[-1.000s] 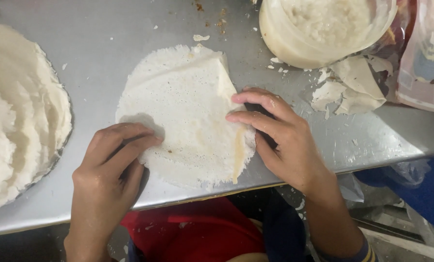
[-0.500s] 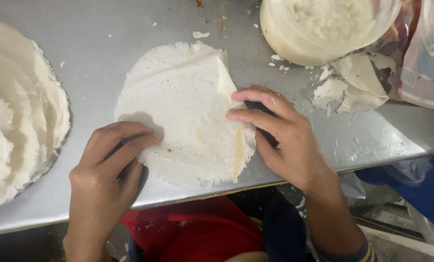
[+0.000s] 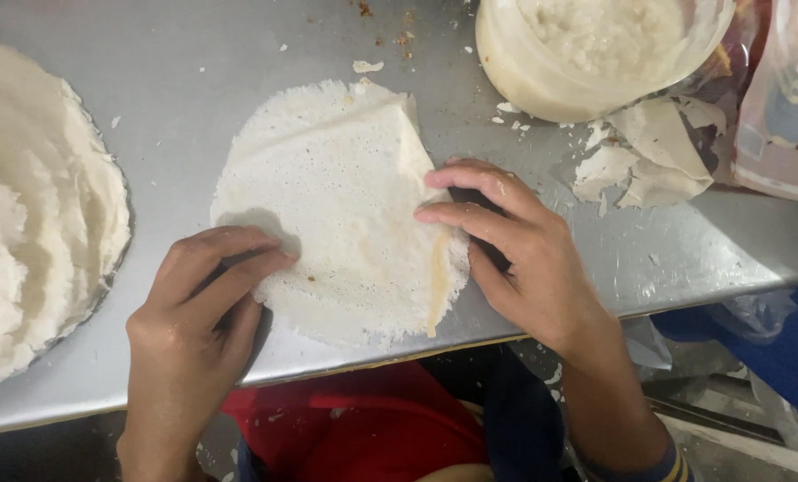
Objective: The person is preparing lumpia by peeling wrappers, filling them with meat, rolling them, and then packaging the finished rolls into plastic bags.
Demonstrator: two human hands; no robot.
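A thin, round white wrapper (image 3: 336,205) lies flat on the steel table (image 3: 193,80), with its right edge folded inward over the middle. My left hand (image 3: 202,303) rests on the table at the wrapper's lower left rim, fingertips touching its edge. My right hand (image 3: 515,250) presses the folded right flap with two fingertips. Neither hand grips anything.
A stack of white wrappers (image 3: 33,223) sits at the left edge. A clear bowl of white filling (image 3: 595,45) stands at the top right, torn wrapper scraps (image 3: 649,152) below it, a plastic packet (image 3: 787,107) at the far right. Crumbs dot the table.
Both hands and the wrapper stay almost still; only the view has shifted slightly.
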